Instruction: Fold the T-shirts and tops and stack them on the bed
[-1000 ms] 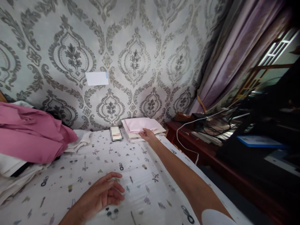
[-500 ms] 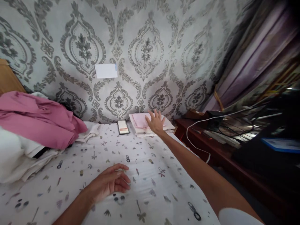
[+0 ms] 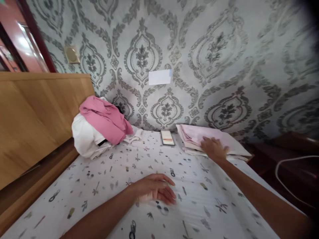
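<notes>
My right hand (image 3: 214, 148) rests with fingers spread on the near edge of a stack of folded cloth. On top of that stack lies a folded pale pink garment (image 3: 199, 133), with folded cream cloth (image 3: 236, 149) beneath it. My left hand (image 3: 157, 188) hovers over or rests on the patterned bedsheet (image 3: 112, 179), its fingers loosely curved and apart, holding nothing. Between the stack and a crumpled heap sits a small blurred-out item (image 3: 167, 137). A pink garment (image 3: 107, 118) lies on top of white clothes (image 3: 86, 136) in that heap.
A wooden headboard or panel (image 3: 45, 116) borders the bed on the left. Patterned wallpaper covers the wall behind, with a white card (image 3: 159, 77) and a switch (image 3: 72, 54) on it. A white cable (image 3: 279, 169) runs over dark furniture at the right.
The view has turned left, bringing the wooden panel into sight. My right hand has lowered onto the stack's near edge; my left hand keeps about the same pose.
</notes>
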The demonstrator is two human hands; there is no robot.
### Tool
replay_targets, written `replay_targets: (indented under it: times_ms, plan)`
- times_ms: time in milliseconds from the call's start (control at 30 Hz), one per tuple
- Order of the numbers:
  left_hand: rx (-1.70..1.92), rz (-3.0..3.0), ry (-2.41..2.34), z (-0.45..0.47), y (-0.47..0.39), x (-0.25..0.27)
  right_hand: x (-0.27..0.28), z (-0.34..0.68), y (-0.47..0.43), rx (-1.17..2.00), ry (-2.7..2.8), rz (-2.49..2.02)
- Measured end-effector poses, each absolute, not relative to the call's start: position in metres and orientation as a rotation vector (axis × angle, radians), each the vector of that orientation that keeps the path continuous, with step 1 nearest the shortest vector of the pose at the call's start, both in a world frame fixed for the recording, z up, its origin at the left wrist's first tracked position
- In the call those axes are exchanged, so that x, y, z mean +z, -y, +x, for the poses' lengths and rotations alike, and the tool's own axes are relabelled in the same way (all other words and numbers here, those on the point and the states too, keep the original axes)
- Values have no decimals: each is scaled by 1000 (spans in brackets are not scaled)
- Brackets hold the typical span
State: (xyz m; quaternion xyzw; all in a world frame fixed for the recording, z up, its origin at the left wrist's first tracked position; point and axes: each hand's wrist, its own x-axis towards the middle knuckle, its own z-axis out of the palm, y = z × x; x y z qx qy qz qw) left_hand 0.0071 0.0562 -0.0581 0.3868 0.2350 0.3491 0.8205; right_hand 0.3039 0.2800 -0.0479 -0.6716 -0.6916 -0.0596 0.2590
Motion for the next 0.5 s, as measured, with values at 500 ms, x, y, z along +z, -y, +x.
replay_targets:
  times_ms: [500]
  plan:
    - [742, 2100, -2138, -84, -174, -28, -90, 178, -56, 517, 2164, -1066]
